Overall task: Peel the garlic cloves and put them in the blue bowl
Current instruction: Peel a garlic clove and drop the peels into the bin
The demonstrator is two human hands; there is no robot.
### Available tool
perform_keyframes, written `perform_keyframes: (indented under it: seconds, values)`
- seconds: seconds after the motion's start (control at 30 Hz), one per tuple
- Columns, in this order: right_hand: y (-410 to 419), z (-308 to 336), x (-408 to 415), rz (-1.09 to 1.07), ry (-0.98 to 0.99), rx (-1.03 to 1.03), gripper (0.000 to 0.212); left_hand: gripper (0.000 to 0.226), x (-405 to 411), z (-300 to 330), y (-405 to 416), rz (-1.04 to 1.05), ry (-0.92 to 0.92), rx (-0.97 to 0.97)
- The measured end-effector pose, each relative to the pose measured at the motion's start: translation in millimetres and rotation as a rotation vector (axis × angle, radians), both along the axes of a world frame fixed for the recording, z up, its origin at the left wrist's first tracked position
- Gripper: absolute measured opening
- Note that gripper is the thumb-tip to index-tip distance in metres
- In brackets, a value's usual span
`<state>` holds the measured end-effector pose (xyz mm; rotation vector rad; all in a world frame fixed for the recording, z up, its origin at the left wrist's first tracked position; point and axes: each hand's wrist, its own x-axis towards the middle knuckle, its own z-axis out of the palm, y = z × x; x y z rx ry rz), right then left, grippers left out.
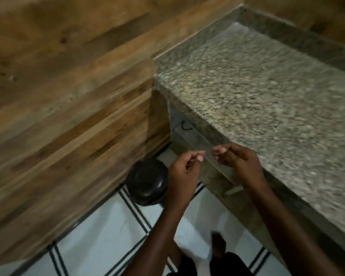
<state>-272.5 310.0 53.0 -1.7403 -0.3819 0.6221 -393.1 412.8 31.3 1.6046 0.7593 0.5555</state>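
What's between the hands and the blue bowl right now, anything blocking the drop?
That cannot be judged from this view: no blue bowl shows. The left hand and right hand are held close together off the granite counter edge, fingertips pinched, but whether they hold a clove is too blurred to tell. The counter part in view is bare.

**A home kitchen corner**

A domestic kitchen is suggested by a speckled granite counter point(257, 100) at right, wood-look wall panelling point(68, 86) at upper left, and a white tiled floor point(108, 242) with dark lines along the bottom.
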Motion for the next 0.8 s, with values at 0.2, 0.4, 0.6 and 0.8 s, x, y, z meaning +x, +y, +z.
perform_keyframes:
  seconds: [0.2,0.4,0.6,0.8]
  values:
    - [-152,48,42,-0.206,-0.122,0.017,0.016,0.023,82,42,-124,-0.272,-0.034,-0.007]
    - [-319,54,95,-0.432,-0.125,-0.012,0.019,0.021,163,54,-273,-0.508,-0.031,0.010]
    - [-448,19,149,-0.532,-0.147,-0.180,0.016,0.017,234,35,-394,-0.653,0.057,0.059]
    - [-520,-27,188,-0.580,-0.230,-0.533,0.010,0.022,276,-7,-464,-0.806,0.183,0.201]
